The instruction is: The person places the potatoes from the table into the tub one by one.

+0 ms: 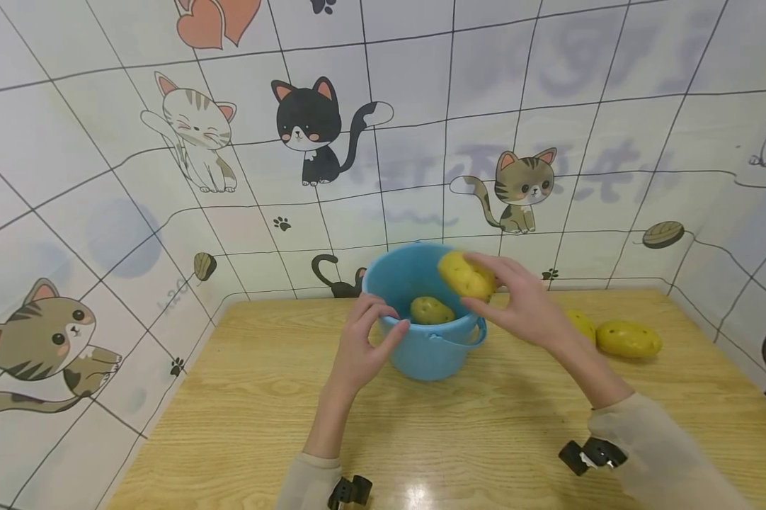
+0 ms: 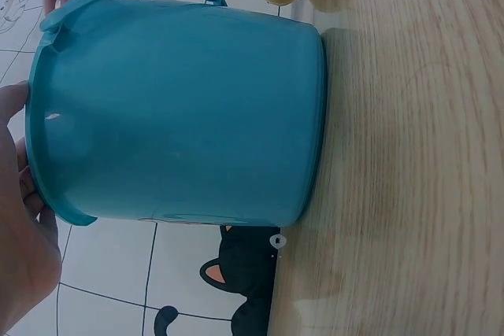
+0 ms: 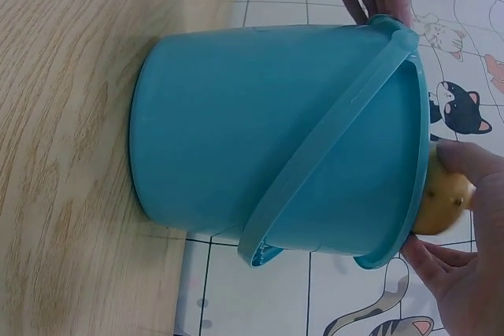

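Observation:
A blue bucket (image 1: 430,354) stands upright on the wooden table, its handle (image 3: 331,139) folded down along the side. One potato (image 1: 431,310) lies inside it. My left hand (image 1: 364,343) grips the bucket's near-left rim, thumb on one side and fingers on the other. Between the thumb and fingers of my right hand (image 1: 523,301) is a yellow potato (image 1: 464,275), held at the right side of the bucket's opening. In the right wrist view this held potato (image 3: 443,198) shows just beyond the rim, partly covered by the hand.
Two more potatoes lie on the table at the right: one potato (image 1: 628,338) in full sight, the other potato (image 1: 582,324) partly behind my right forearm. A wall (image 1: 415,142) with printed cats and grid lines rises behind the table (image 1: 262,397).

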`<state>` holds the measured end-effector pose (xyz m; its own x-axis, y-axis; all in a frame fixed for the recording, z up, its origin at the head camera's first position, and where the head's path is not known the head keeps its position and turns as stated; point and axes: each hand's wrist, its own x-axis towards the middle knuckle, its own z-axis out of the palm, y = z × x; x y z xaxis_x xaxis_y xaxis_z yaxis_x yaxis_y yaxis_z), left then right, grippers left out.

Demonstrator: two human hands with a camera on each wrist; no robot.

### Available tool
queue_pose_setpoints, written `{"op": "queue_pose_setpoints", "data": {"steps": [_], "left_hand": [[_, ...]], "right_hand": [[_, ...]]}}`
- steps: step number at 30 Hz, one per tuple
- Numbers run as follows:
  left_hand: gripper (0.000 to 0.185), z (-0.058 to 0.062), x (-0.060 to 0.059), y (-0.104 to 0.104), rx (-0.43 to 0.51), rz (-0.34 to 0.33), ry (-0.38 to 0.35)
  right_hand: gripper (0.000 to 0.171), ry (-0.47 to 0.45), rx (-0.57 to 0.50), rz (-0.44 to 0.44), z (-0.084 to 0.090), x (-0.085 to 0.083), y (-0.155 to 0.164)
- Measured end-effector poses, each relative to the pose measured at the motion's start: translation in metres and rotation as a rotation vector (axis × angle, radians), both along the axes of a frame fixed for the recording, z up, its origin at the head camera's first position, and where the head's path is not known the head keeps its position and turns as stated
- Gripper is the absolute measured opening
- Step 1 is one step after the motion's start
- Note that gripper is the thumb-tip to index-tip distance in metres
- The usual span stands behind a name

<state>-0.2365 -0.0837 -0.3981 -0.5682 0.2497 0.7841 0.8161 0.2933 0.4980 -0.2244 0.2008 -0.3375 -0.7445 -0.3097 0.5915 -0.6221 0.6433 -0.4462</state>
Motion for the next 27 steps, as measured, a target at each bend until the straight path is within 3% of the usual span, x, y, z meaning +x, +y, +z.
{"op": "queue_pose_setpoints", "data": {"steps": [6,27], "left_hand": [[0.011,-0.001,-0.001,0.001,-0.006,0.004,0.009],[0.013,-0.001,0.0,0.001,-0.022,0.007,-0.017]], "right_hand": [[0.048,0.011,-0.026,0.008,-0.006,-0.003,0.003],[0.034,0.029,-0.049,0.005,-0.012,0.003,0.014]]}}
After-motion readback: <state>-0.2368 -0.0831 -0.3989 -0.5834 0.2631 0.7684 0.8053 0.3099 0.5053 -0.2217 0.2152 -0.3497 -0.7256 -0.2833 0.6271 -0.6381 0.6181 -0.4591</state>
